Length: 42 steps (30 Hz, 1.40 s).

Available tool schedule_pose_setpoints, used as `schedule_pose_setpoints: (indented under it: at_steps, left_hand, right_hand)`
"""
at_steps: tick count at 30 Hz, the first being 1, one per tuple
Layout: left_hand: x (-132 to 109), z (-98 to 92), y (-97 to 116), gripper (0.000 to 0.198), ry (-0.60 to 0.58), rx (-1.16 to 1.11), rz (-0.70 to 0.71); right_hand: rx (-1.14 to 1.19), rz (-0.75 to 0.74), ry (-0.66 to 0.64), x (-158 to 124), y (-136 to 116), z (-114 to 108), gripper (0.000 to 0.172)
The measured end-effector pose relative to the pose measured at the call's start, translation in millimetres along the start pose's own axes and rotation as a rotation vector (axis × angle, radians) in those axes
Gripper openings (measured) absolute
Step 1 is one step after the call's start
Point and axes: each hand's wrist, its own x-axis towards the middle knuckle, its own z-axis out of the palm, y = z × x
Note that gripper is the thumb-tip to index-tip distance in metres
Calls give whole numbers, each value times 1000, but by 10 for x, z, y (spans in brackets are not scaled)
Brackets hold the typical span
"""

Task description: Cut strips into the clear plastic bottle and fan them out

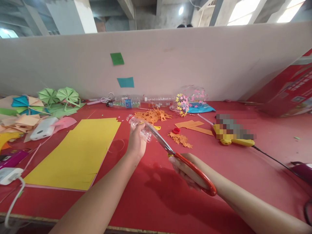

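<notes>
My left hand is closed round a small clear plastic bottle, held above the red table with its neck pointing up and left. My right hand grips red-handled scissors. The steel blades reach up and left and meet the bottle's side near my left fingers. Whether the blades bite into the plastic I cannot tell.
Yellow paper sheets lie at left. Orange paper stars, scraps and a red cap sit behind the hands. A yellow glue gun with cord lies right. More bottles, folded paper fans and a white partition stand at the back.
</notes>
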Motion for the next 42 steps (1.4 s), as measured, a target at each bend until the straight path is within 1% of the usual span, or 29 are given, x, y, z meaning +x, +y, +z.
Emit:
schedule_pose_setpoints:
  at_steps: [4,8,12,15,18,20,24,27,29,31,34,36,38,42]
  left_hand:
    - [2,-3,6,23,-1,5,7]
    - [-1,-11,-3,26,-6,29,12]
    - [-19,-14,-40,32,-10,45,-19]
    - [-29,-14,-55,33,27,55,-46]
    - [-31,-13,-54,28,63,70,-58]
    - [-30,-11,-50,28,52,66,-55]
    - [-30,-7,-41,31,-10,52,-31]
    - [-23,-13,-31,26,9,72,-30]
    - [-16,-24,-27,25,9,80,-23]
    - [-10,-35,-32,25,-11,92,-6]
    - [-16,-44,-58,30,-57,117,28]
    - [-28,-41,-81,34,-86,117,43]
    - [-42,-35,-97,37,-92,116,48]
    - [-55,-29,-101,41,-75,129,55]
  right_hand:
    - [0,-76,-51,8,24,-15,56]
    - [25,-121,-81,26,58,-25,56]
    - [53,-171,-134,24,60,-38,56]
    - [45,-144,-138,12,38,-41,55]
    - [58,-99,-135,-2,9,-32,55]
    - [58,-73,-117,-8,-1,-23,55]
    - [44,-41,-64,-10,11,-13,54]
    - [47,-24,-58,-11,25,-18,54]
    - [54,-33,-69,-9,33,-28,54]
    - [50,-78,-87,-3,45,-38,54]
    - [39,-175,-121,10,68,-49,55]
    - [51,-211,-135,14,76,-51,54]
    - [64,-210,-136,11,74,-51,53]
    - [78,-137,-108,-4,43,-45,52]
